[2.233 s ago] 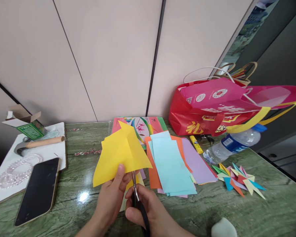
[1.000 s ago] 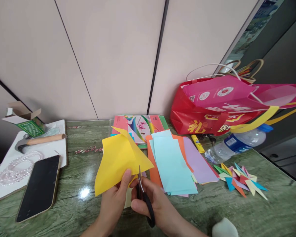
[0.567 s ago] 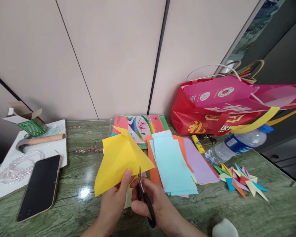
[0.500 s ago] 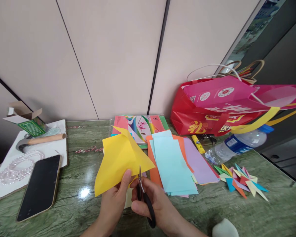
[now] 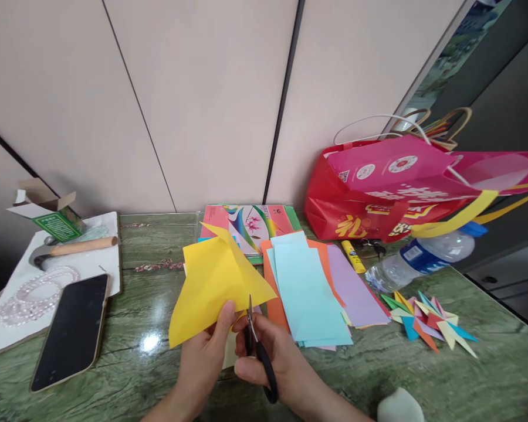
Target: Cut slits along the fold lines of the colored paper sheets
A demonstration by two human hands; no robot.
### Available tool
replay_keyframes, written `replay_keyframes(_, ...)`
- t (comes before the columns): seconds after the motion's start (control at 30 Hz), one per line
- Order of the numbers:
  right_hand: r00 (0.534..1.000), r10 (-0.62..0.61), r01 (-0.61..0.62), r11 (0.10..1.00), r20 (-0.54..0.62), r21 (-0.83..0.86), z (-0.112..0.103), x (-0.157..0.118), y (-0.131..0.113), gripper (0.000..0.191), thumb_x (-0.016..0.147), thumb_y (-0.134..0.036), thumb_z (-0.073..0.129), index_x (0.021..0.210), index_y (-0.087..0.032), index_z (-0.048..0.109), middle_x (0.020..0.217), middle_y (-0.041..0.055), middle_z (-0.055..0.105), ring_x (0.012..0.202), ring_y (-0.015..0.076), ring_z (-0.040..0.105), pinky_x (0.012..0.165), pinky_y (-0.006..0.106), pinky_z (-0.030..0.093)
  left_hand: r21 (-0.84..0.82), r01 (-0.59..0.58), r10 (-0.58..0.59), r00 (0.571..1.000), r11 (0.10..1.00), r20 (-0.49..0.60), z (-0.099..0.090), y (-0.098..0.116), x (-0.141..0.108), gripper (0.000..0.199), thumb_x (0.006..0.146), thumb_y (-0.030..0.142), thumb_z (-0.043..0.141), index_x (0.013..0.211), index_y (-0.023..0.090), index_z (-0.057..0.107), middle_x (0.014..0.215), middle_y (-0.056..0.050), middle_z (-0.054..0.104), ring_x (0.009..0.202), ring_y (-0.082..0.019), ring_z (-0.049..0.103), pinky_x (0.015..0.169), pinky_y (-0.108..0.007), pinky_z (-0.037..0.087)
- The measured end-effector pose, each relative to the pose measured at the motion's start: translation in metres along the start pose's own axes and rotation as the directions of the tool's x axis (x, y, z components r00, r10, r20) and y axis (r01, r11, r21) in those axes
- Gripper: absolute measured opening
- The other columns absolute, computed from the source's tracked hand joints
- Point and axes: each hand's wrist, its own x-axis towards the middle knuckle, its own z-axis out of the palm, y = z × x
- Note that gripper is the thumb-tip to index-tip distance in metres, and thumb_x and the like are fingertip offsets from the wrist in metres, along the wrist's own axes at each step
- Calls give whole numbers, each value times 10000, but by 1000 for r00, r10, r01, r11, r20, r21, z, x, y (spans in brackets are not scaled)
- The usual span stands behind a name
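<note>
A creased sheet of yellow paper point(image 5: 215, 281) is pinched by my left hand point(image 5: 205, 346), the thumb lying on its lower edge. My right hand point(image 5: 277, 357) grips black-handled scissors point(image 5: 266, 369), their blades pointing up at the paper's lower right edge. Whether the blades are biting into the paper cannot be made out clearly. Just right of the scissors lies a stack of light blue paper strips point(image 5: 310, 299), with orange and purple sheets point(image 5: 356, 287) under and beside it.
Folded paper pieces point(image 5: 431, 322) lie at the right, near a water bottle point(image 5: 431, 255), a yellow glue stick point(image 5: 353, 257) and red gift bags point(image 5: 378, 193). A paper pack point(image 5: 255, 225) rests at the back. Leftward are a phone point(image 5: 73, 331), hammer point(image 5: 70, 249), beads point(image 5: 35, 299) and green box point(image 5: 55, 217).
Almost nothing differs. Both hands, the yellow paper and the scissors keep nearly the same position; the view has shifted very slightly.
</note>
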Motion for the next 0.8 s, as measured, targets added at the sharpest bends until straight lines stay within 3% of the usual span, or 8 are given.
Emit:
replay_keyframes(0.6, 998, -66, 66, 998, -1, -5, 1, 1, 6, 463, 589, -493, 738, 810, -184, 473, 637, -48, 416, 559, 91, 346, 511, 229, 264, -32, 4, -2, 999, 999, 50, 1, -4, -1, 316, 704, 472, 610, 815, 183, 675, 963, -73, 714, 948, -263, 620, 903, -348, 431)
replay_keyframes(0.8, 995, -101, 101, 995, 3, 22, 1, 2, 8, 420, 617, -463, 728, 785, -183, 465, 593, -64, 391, 523, 78, 312, 478, 220, 235, -30, -4, 4, 1000, 1000, 20, 0, -4, 0, 321, 683, 477, 627, 790, 180, 683, 894, -69, 727, 935, -265, 628, 888, -347, 443)
